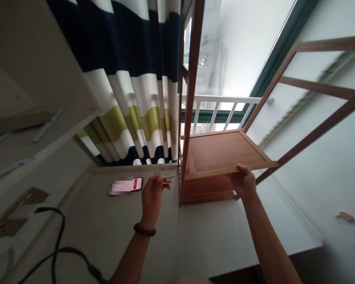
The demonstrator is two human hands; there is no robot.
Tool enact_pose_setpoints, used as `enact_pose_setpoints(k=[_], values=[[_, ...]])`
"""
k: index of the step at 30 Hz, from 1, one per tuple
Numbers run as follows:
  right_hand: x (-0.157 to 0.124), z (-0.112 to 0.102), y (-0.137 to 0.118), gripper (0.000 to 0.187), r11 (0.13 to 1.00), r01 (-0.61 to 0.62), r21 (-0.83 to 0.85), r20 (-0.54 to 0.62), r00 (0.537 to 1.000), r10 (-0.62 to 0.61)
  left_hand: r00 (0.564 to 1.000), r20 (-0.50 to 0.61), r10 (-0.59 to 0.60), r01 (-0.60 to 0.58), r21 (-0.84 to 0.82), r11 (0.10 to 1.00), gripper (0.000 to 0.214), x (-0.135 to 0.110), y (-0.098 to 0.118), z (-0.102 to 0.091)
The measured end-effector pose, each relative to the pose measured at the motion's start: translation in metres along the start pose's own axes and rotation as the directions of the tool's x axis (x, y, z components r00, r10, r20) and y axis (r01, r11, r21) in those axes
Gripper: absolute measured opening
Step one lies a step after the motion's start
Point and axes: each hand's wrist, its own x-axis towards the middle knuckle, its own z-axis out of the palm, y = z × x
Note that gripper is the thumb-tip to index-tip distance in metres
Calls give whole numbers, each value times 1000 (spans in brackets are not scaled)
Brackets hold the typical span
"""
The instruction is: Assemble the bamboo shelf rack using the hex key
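Observation:
My left hand (pixel 153 193) is closed in a pinch around a thin metal rod (pixel 169 178) that looks like a hex key. It points right, toward the near left post (pixel 185 130) of a brown wooden shelf unit, and stays apart from it. My right hand (pixel 245 182) grips the front edge of the unit's shelf board (pixel 221 152), thumb on top and fingers underneath. Below that board, a lower wooden shelf (pixel 208 196) sits close to the white tabletop. Several tiny dark pieces, too small to name, lie just behind my left hand.
A phone (pixel 137 184) lies on the white tabletop (pixel 112 225) left of my left hand. Black cable (pixel 62 225) loops at the lower left. Striped curtains (pixel 130 86) and a white window railing (pixel 214 112) stand behind. At right, the unit's frame is close to the wall (pixel 328 157).

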Motion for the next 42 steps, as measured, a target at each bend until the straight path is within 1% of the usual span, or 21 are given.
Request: enact_pose_setpoints(k=[3, 5, 8, 11, 14, 16, 18, 23, 25, 27, 30, 33, 39, 42], values=[[3, -3, 2, 6, 1000, 0, -15, 1, 1000, 0, 998, -19, 57, -57, -9, 998, 15, 3, 1, 6], [4, -5, 4, 8, 1000, 3, -12, -4, 1000, -3, 999, -4, 51, -51, -14, 999, 16, 3, 4, 8], [5, -8, 8, 9, 1000, 5, 7, -10, 1000, -5, 999, 17, -36, 36, -4, 999, 19, 2, 7, 9], [5, -9, 11, 9, 1000, -5, 8, -30, 1000, 5, 993, 12, -121, 120, 32, 992, 22, 3, 11, 10], [5, -9, 12, 7, 1000, -1, -4, -51, 999, 1, 978, 12, -208, 208, 21, 978, 31, 5, 14, 9], [4, -9, 11, 7, 1000, 2, -11, -49, 999, -2, 970, 9, -245, 245, 12, 970, 36, 7, 14, 8], [3, -9, 11, 9, 1000, 5, -14, -44, 999, -5, 973, -16, -231, 231, 28, 973, 33, 7, 13, 6], [1, -8, 11, 11, 1000, 11, 4, -52, 999, -10, 994, -86, -63, 75, 151, 986, 22, 7, 5, -1], [1, -9, 12, 11, 1000, 9, -2, -48, 999, -9, 995, -99, -23, 37, 140, 989, 19, 7, 3, -4], [1, -10, 12, 9, 1000, 6, -9, -51, 999, -6, 991, -136, -3, 18, 110, 994, 17, 7, 3, -4], [2, -10, 12, 8, 1000, -8, -4, -61, 998, 8, 975, -220, -18, 30, 52, 998, 16, 5, 3, -1], [3, -9, 11, 7, 1000, -18, -5, -51, 999, 17, 962, -268, -53, 57, 5, 998, 19, 3, 4, 3], [4, -8, 10, 6, 1000, -11, -18, -45, 999, 10, 953, -280, -115, 96, -78, 992, 26, 1, 3, 7], [5, -9, 11, 6, 1000, -21, -20, -46, 999, 20, 948, -296, -120, 93, -102, 990, 24, -1, 2, 9]])
